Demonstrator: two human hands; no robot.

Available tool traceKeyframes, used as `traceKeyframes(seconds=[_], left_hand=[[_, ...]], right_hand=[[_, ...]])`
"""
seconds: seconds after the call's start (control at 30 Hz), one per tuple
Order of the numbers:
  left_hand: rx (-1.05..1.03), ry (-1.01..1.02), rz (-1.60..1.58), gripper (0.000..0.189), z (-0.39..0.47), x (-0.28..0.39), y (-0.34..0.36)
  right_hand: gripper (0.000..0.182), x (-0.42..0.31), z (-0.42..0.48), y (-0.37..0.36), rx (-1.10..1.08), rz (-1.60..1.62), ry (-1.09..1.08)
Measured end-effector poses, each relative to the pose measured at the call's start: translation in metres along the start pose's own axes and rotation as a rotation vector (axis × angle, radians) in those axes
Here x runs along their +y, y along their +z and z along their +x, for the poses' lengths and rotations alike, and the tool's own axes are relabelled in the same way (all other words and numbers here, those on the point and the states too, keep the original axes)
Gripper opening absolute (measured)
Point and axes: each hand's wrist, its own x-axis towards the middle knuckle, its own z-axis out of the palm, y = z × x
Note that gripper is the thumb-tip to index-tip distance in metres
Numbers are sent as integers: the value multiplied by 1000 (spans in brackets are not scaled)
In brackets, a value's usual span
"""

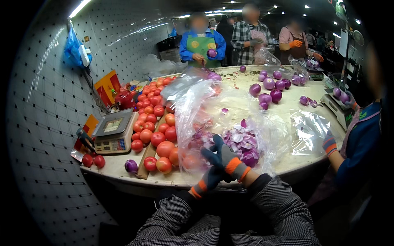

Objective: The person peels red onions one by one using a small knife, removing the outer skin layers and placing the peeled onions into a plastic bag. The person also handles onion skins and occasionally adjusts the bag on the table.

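My right hand (226,156), in a dark-coated grey glove with an orange cuff, crosses over my left hand (212,180) at the table's front edge. Its fingers are spread and nothing shows in them. The fingers of my left hand are mostly hidden beneath it. Just beyond lies a heap of purple-white onion skins (240,138) on clear plastic sheeting (190,113). A peeled-looking purple onion (250,157) rests at the heap's near side, close to my right hand. Left of my hands, tomatoes (165,149) sit partly under the plastic.
A wooden strip (150,156) runs between tomatoes. One purple onion (131,166) and a weighing scale (115,132) stand left. More onions (268,83) lie farther back. At right, a co-worker's gloved hand (330,143) is beside a clear bag (309,132); another scale (338,107) holds onions.
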Motion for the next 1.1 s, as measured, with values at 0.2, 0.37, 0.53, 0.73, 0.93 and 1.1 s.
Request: traceKeyframes(seconds=[0.2, 0.37, 0.53, 0.73, 0.93, 1.1], left_hand=[[215, 300, 357, 21, -27, 9, -44], [194, 415, 435, 18, -10, -1, -31], [103, 143, 51, 20, -14, 8, -15], [80, 51, -96, 22, -14, 5, -19], [76, 4, -171, 24, -10, -1, -18], [73, -22, -228, 26, -9, -6, -18]], right_hand=[[35, -185, -24, -70, -278, -1183, -296], [34, -258, -70, -110, -472, -1288, -391], [34, -265, -93, -117, -606, -1123, -457], [34, -254, -95, -118, -666, -1035, -479], [34, -244, -95, -121, -703, -988, -466], [34, -234, -95, -123, -738, -951, -444]])
